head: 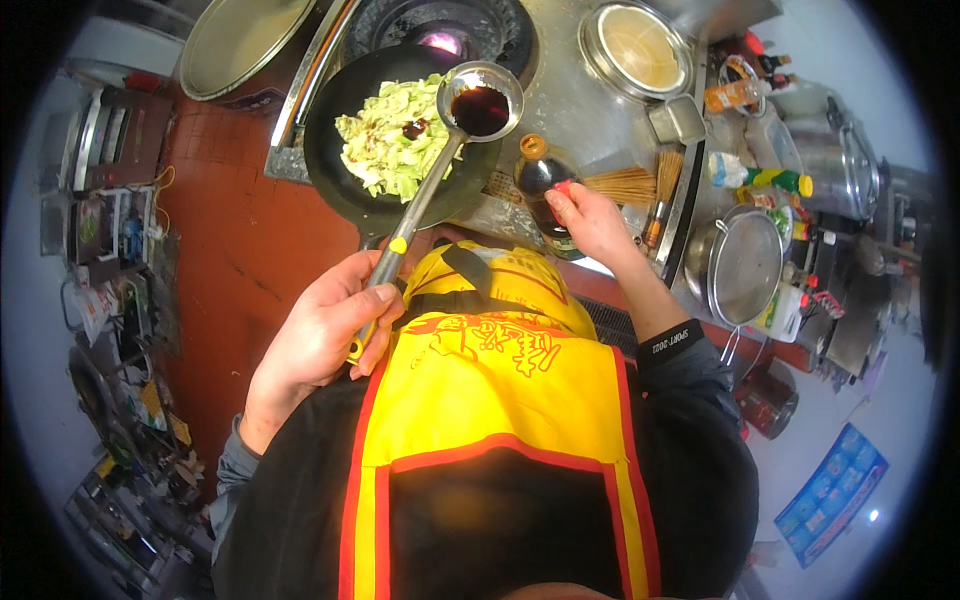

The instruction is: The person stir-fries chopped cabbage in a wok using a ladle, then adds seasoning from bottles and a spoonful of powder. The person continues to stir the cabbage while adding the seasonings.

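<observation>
My left hand [330, 319] grips the handle of a metal ladle [480, 71], whose bowl hangs over the right part of a black wok [330, 176]. Dark brown liquid [480, 111], likely soy sauce, lies in the ladle. Chopped pale green cabbage [390, 150] fills the middle of the wok, with a dark sauce patch on top. In my right hand [592, 225] is a bottle of dark sauce [536, 180], nearly upright, its brown mouth uppermost, just right of the wok. Its label is partly behind my fingers.
Behind the wok a burner [442, 43] glows pinkish. A metal pot [637, 52] and a square metal container [677, 118] sit on the steel counter. A bamboo wok brush [619, 185] lies right of the bottle. Farther right are a mesh strainer [745, 262] and several bottles. A large pot [240, 45] stands upper left.
</observation>
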`<state>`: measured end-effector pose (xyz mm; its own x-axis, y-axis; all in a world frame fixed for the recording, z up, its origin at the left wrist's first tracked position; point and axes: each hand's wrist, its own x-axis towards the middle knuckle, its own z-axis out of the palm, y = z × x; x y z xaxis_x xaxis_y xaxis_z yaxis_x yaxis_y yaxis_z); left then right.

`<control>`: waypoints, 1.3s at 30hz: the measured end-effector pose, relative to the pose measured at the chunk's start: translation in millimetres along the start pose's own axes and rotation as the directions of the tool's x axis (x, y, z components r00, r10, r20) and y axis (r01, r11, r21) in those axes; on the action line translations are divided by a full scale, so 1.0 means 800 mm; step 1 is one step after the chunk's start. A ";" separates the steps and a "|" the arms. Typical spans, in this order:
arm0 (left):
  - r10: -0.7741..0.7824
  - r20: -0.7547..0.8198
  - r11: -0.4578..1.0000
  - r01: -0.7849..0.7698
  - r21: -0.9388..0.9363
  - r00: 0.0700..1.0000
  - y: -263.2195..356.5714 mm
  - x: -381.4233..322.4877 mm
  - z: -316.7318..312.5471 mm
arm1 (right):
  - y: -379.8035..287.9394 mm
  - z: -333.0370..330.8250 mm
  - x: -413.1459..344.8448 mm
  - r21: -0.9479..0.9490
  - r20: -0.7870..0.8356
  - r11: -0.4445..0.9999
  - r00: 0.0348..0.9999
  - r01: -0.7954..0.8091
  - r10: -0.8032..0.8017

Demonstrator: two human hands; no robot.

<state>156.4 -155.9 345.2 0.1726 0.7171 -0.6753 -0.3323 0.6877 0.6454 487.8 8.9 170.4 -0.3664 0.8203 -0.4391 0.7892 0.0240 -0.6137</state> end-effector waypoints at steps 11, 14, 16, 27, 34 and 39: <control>-0.032 -0.008 0.990 0.033 0.136 0.999 0.013 0.014 0.070 | 0.032 -0.010 -0.010 0.093 -0.084 0.995 0.996 0.037 -0.029; -0.038 -0.020 0.982 0.041 0.186 0.999 0.013 0.015 0.082 | 0.039 -0.014 -0.012 0.113 -0.097 0.992 0.995 0.047 -0.036; -0.031 -0.026 0.976 0.036 0.216 0.999 0.011 0.014 0.089 | 0.043 -0.016 -0.012 0.134 -0.102 0.989 0.994 0.062 -0.049; -0.018 -0.041 0.947 0.030 0.320 0.999 0.006 0.016 0.117 | 0.054 -0.022 -0.008 0.164 -0.074 0.984 0.996 0.063 -0.052; -0.014 -0.059 0.927 0.035 0.374 0.998 0.008 0.014 0.126 | 0.056 -0.026 -0.004 0.185 -0.087 0.980 0.994 0.078 -0.063; 0.001 -0.069 0.915 0.027 0.402 0.998 0.009 0.013 0.131 | 0.054 -0.030 -0.002 0.184 -0.115 0.976 0.989 0.113 -0.093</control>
<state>253.2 -131.5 380.7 0.1073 0.7085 -0.6975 0.0730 0.6940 0.7163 534.1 22.6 160.2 -0.3792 0.8746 -0.3020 0.6382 0.0109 -0.7698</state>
